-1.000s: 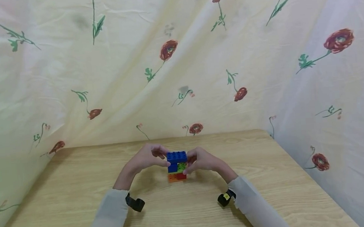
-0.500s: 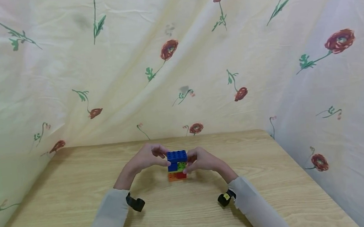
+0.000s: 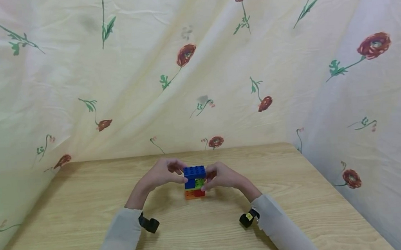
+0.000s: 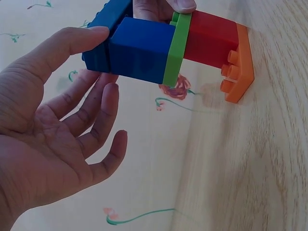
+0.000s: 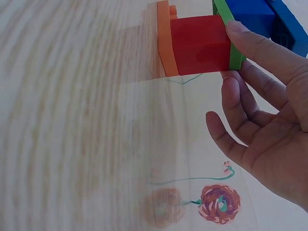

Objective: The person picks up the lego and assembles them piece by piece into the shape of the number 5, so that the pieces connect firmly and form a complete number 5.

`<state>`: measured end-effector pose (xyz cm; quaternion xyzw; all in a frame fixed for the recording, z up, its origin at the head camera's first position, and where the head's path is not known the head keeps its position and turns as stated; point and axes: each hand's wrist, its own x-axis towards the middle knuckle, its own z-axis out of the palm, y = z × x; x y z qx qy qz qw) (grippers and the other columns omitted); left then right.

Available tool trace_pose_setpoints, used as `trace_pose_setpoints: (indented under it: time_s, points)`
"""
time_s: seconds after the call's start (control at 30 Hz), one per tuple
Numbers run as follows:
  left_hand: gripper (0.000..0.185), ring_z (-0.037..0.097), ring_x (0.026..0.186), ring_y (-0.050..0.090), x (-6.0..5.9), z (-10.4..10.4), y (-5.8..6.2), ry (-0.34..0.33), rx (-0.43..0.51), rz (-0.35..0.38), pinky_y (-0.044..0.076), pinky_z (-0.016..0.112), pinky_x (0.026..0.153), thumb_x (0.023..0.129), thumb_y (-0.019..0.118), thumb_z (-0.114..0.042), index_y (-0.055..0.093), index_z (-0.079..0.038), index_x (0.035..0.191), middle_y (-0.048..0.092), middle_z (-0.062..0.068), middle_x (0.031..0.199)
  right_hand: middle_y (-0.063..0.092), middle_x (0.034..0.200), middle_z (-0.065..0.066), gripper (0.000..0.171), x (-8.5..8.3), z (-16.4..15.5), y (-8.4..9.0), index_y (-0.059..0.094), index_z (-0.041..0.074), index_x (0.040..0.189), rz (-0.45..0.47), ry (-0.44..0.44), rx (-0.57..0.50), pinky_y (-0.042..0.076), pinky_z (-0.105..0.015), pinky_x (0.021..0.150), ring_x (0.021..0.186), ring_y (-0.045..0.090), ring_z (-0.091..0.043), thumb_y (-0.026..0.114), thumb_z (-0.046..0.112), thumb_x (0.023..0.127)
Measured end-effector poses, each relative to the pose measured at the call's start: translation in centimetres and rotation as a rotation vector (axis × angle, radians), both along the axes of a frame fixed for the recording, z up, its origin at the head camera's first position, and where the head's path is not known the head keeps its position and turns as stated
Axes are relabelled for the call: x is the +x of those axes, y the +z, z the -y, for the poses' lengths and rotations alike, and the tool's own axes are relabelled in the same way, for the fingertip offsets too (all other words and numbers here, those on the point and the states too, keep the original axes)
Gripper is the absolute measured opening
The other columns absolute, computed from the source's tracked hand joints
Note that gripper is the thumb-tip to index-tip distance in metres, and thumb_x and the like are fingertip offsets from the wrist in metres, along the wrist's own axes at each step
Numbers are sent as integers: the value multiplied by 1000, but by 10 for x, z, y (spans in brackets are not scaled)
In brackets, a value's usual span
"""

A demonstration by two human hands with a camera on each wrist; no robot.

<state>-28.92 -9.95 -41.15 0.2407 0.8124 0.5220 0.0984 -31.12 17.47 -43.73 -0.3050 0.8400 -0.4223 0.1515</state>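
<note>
A stack of toy building bricks stands upright on the table. Lowest is a thin orange brick (image 4: 244, 62), with a red brick (image 5: 200, 45) on one end of it. Above the red one lies a thin green brick (image 4: 177, 50), which carries a blue brick (image 4: 142, 49). A wider, flat blue brick (image 3: 194, 172) tops the stack. My left hand (image 3: 163, 172) pinches this top brick from the left, its other fingers loosely bent. From the right, my right hand (image 3: 223, 176) pinches the green brick with its thumb on the near edge. The bricks partly hide the far fingertips.
The wooden table (image 3: 195, 235) spreads around the stack. A pale cloth with red flowers (image 3: 217, 68) hangs behind the table and along both sides. Dark camera mounts sit on the left wrist (image 3: 149, 223) and right wrist (image 3: 249, 217).
</note>
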Motion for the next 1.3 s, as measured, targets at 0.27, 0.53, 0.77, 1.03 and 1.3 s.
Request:
trace_pose_setpoints:
  time_s: [0.27,0.53,0.77,1.03,1.3]
  points:
    - [37,22,98,63,-2,-1,1,-26,-14,-40,53,35,86,83,84,-18,75,-12,118,73,6,109,75,95,-3,28,0,0,1,76,10,109,10,-11,-1,54,-31,78,82,62,-16,85,18,84]
    - [37,22,96,63,-1,1,2,-51,5,-33,53,36,86,85,83,-17,75,-11,120,74,6,112,75,96,-5,29,1,1,1,76,9,110,3,3,-1,54,-31,78,82,62,-16,84,16,84]
    - [36,22,96,64,-2,0,2,-47,7,-39,53,36,86,83,84,-17,76,-12,118,74,6,110,76,95,-3,29,2,1,3,76,10,110,4,-3,4,54,-30,77,81,62,-16,85,16,84]
    - [35,21,96,64,0,0,1,-40,5,-41,54,36,86,82,85,-16,76,-13,115,75,5,108,75,95,-3,28,6,2,2,76,9,110,9,-12,1,54,-30,77,81,63,-15,84,16,84]
    - [35,21,97,64,3,3,1,-51,4,-46,53,37,88,82,86,-17,77,-13,115,75,4,109,76,96,-3,27,13,4,4,76,9,109,9,-18,3,55,-31,79,82,64,-15,84,17,84]
